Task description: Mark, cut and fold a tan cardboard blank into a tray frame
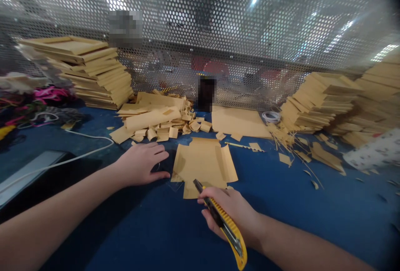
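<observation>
Two hands of mine are over the blue felt-covered desk (281, 204). Nearest to me, my right hand (231, 214) is closed around a yellow plastic utility knife with a black slider (223, 223), its dark tip pointing up and away at the near edge of a flat, tan cardboard blank with folded side flaps (203, 164). My left hand (142, 163) lies palm down on the desk just beside the blank's left edge, fingers spread and holding nothing; the thumb reaches toward the blank's near left corner, though I cannot tell whether it touches.

Farther out, a white cable (84, 150) curves across the left part of the desk. Beyond the left hand sits a heap of tan cardboard offcuts and curled scraps (159, 123). Behind the blank a plain tan cardboard sheet (239, 123) lies flat toward the far edge, with a roll of white tape (271, 116) just to its right. Thin cardboard strips (281, 137) and small chips scatter rightward from there.

At the far left corner rises a tall stack of tan cardboard pieces (93, 75); along the far right lean more stacks of the same cardboard (321, 100). A perforated metal screen (218, 21) stands along the far edge.
</observation>
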Demonstrator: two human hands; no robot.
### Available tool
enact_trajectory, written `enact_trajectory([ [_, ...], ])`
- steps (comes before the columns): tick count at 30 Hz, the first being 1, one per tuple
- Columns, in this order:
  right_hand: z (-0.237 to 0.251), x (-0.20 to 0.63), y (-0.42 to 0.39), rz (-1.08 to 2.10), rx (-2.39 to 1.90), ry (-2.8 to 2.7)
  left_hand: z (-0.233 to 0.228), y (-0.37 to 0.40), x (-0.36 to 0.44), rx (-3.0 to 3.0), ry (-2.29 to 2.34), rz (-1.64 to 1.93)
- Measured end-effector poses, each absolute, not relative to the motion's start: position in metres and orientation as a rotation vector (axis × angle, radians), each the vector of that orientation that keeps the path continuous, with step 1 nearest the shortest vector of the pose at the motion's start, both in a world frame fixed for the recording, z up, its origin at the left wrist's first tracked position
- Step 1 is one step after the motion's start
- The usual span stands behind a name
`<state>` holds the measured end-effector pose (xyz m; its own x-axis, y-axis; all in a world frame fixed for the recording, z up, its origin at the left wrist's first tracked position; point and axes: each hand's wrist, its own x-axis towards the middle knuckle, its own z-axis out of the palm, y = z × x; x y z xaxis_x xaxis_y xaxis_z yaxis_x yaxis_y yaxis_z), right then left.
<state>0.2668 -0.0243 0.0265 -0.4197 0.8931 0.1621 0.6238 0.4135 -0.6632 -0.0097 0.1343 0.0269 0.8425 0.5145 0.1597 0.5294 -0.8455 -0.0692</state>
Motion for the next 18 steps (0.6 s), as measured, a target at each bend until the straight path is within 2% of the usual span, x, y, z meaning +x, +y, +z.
enact_trajectory([
  [7,0.026,0.265,-0.023,0.729,-1.295,-2.15,0.024,0.117,0.007,-2.895,-0.863,-0.164],
  [18,0.02,0.26,-0.03,0.811,-1.254,-2.18,0.024,0.108,0.008,-3.098,-0.444,-0.352],
])
